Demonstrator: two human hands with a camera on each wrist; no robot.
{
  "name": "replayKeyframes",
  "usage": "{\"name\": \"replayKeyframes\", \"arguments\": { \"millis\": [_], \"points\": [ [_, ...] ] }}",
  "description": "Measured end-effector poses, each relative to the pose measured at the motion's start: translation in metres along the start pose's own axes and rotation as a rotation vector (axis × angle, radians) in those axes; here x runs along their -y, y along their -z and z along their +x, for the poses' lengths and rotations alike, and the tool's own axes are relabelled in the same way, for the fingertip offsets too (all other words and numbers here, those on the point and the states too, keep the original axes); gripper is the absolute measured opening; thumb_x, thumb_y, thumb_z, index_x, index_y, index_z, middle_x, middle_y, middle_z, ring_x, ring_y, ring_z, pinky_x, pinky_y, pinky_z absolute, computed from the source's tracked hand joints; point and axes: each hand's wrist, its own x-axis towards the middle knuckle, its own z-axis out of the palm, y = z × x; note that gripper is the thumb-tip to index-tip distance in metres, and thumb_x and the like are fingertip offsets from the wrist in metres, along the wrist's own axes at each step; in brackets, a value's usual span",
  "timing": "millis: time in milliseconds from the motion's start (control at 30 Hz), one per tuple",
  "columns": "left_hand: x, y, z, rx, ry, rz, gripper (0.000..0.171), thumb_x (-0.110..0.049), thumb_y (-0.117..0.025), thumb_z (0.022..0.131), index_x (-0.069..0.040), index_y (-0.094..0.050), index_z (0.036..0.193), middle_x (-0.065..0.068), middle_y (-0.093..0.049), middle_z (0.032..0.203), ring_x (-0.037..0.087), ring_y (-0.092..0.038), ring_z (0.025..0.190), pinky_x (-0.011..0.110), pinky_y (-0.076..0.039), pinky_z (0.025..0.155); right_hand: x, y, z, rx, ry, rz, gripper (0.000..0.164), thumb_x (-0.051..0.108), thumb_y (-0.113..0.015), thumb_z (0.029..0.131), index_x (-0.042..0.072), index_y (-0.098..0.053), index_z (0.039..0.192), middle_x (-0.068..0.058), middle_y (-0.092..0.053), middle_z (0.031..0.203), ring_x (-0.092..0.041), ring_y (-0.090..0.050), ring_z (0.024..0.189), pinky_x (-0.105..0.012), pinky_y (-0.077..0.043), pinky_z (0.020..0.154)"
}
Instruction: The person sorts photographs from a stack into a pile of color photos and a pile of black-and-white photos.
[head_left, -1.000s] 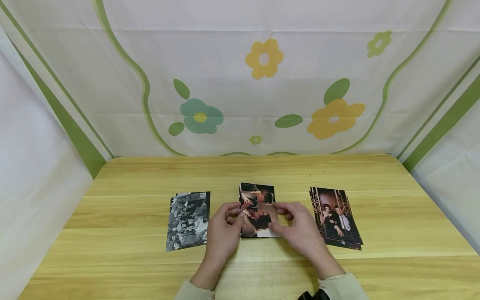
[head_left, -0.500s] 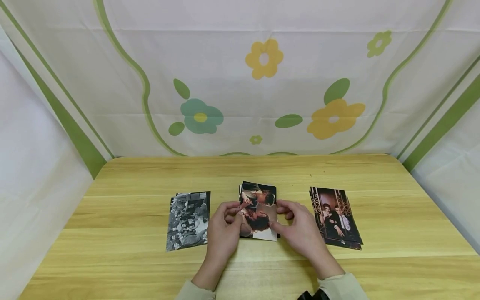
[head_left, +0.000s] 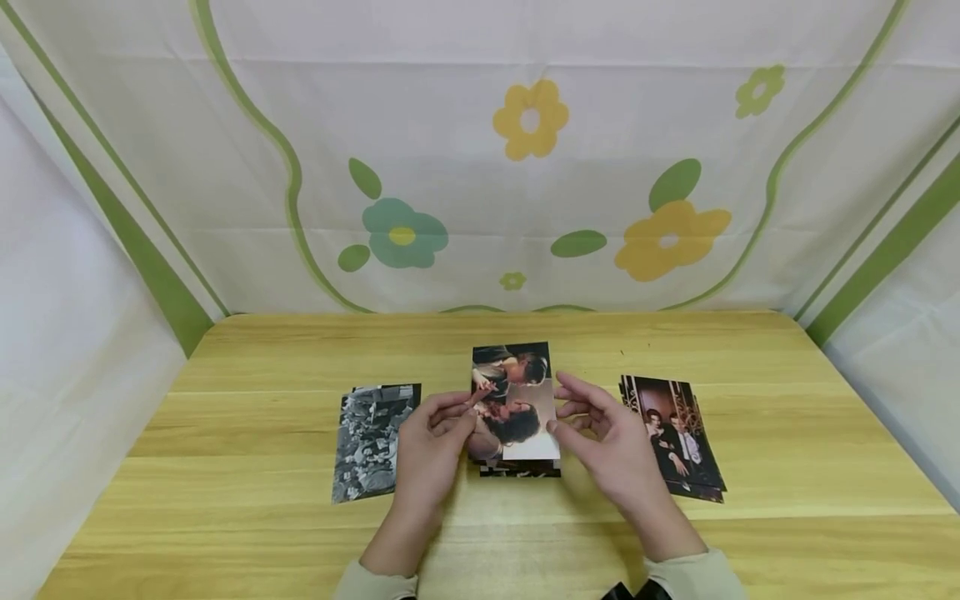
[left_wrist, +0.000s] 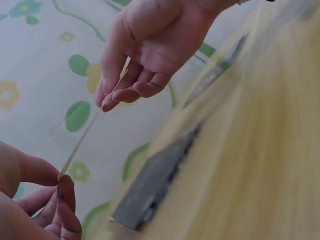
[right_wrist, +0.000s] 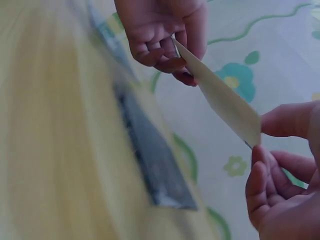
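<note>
A colour photo (head_left: 517,392) of two people is held up over the middle of the table, its picture side toward the head camera. My left hand (head_left: 429,450) pinches its left edge between thumb and fingers. At the right edge, my right hand (head_left: 618,446) pinches it with thumb and fingertips. The right wrist view shows the photo's pale back (right_wrist: 225,100) stretched between both hands. Below it, mostly covered, lies a pile of photos (head_left: 520,470) on the table.
Left of my hands lies a pile topped by a black-and-white crowd photo (head_left: 367,442), partly behind the left hand. To the right is another pile with a colour photo (head_left: 678,433) of two people on top. A white flowered cloth (head_left: 480,183) hangs behind the wooden table (head_left: 225,533).
Both hands have lifted the top photo off the middle pile, up and slightly away from me, uncovering the pile's near edge. The left hand shifted a little left. The side piles have not moved.
</note>
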Motion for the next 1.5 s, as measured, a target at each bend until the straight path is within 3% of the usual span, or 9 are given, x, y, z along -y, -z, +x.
{"name": "replayKeyframes", "arguments": {
  "millis": [133, 267, 367, 1500],
  "points": [
    [-0.017, 0.004, -0.003, 0.015, -0.014, -0.004, 0.027, -0.002, -0.074, 0.097, -0.001, -0.074, 0.124, 0.016, -0.072, 0.115, 0.012, -0.072, 0.084, 0.023, -0.059, 0.072, 0.011, 0.003, -0.001, -0.025, 0.031, 0.087, 0.055, -0.006, -0.079, 0.09, 0.0, -0.065, 0.144, -0.007, -0.072, 0.127, -0.011, -0.07, 0.104, -0.02, -0.06, 0.091],
    [-0.027, 0.008, -0.006, 0.028, -0.028, -0.002, 0.026, -0.004, -0.075, 0.098, -0.002, -0.075, 0.124, 0.013, -0.07, 0.111, 0.011, -0.073, 0.085, 0.025, -0.058, 0.074, 0.015, 0.005, -0.001, -0.05, 0.0, 0.088, 0.044, 0.001, -0.08, 0.093, -0.001, -0.07, 0.136, 0.004, -0.075, 0.116, -0.01, -0.071, 0.104, -0.021, -0.061, 0.088],
    [-0.03, 0.009, -0.007, 0.038, -0.03, -0.007, 0.025, -0.006, -0.075, 0.099, -0.002, -0.075, 0.124, 0.012, -0.068, 0.11, 0.011, -0.073, 0.087, 0.026, -0.059, 0.077, 0.016, 0.005, -0.002, -0.056, -0.016, 0.074, 0.039, 0.004, -0.08, 0.095, 0.0, -0.072, 0.133, 0.004, -0.076, 0.113, -0.011, -0.071, 0.103, -0.021, -0.061, 0.088],
    [-0.031, 0.01, -0.009, 0.05, -0.008, -0.028, 0.026, -0.007, -0.074, 0.1, -0.003, -0.075, 0.126, 0.01, -0.07, 0.113, 0.016, -0.069, 0.092, 0.026, -0.058, 0.08, 0.017, 0.006, -0.003, -0.064, -0.09, 0.059, 0.037, 0.006, -0.081, 0.094, 0.002, -0.074, 0.13, 0.002, -0.076, 0.106, -0.013, -0.07, 0.1, -0.021, -0.06, 0.085]
  ]
}}
